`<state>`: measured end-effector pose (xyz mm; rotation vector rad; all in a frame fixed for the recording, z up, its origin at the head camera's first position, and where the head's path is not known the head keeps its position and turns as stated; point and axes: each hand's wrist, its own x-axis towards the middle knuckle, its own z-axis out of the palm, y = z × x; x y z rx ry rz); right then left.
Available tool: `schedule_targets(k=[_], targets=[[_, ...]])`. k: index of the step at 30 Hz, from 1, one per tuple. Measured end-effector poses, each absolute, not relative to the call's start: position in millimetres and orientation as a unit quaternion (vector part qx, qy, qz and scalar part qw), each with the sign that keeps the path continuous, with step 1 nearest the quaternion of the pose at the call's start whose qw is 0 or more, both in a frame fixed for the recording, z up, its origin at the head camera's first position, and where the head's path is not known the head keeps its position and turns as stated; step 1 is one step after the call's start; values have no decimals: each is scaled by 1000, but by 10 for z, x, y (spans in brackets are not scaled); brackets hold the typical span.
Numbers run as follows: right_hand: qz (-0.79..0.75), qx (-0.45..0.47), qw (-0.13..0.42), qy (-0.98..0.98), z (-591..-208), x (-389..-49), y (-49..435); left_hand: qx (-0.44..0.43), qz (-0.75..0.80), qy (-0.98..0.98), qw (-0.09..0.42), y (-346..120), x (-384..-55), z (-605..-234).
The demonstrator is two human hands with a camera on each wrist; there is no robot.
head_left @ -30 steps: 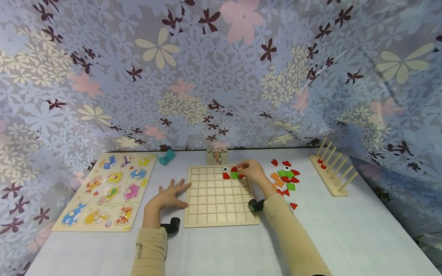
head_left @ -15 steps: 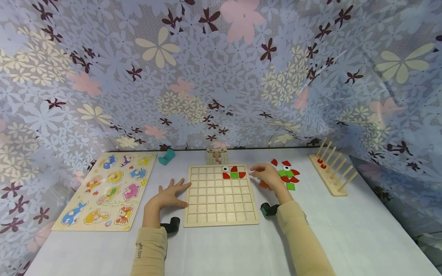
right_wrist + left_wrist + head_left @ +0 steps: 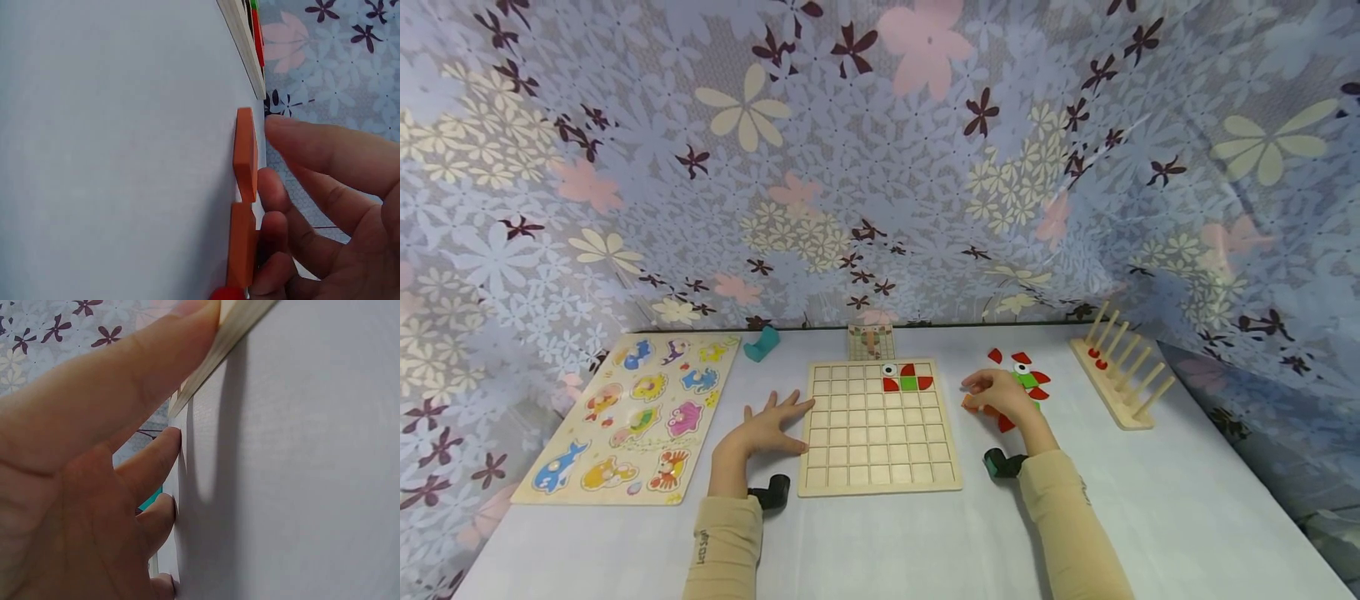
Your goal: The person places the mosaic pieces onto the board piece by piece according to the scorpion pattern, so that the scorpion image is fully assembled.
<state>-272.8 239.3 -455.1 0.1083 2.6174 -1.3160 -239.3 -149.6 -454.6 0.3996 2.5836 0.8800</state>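
My left hand lies with fingers spread at the left side of a wooden grid board. Its thumb and index finger touch the board's edge, and the thumb rests on the rim in the left wrist view. Near the board's top right sit a round eye tile, a green square and several red quarter-round pieces. My right hand hovers over loose pieces right of the board, fingers loosely bent. In the right wrist view, orange square tiles lie beside its fingertips, with nothing visibly pinched.
Past the right hand lie more red pieces and green ones. A pegged wooden stand holds red beads. A pattern card stands behind the board. An animal puzzle and a teal block are at left.
My right hand has let go of a red piece on the board and moved right to the loose tiles. My left hand has stayed in place.
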Motion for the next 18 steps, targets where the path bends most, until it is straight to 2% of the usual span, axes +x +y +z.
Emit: schedule_targets(k=[8,18], targets=[[-409,46,124,903,-4534,-2698,2381,143,317,919,187,-1494,-2377,-4542],[-383,31,108,917,-4547,-2720,2360,145,313,920,187,-1499,-2377,-4535]])
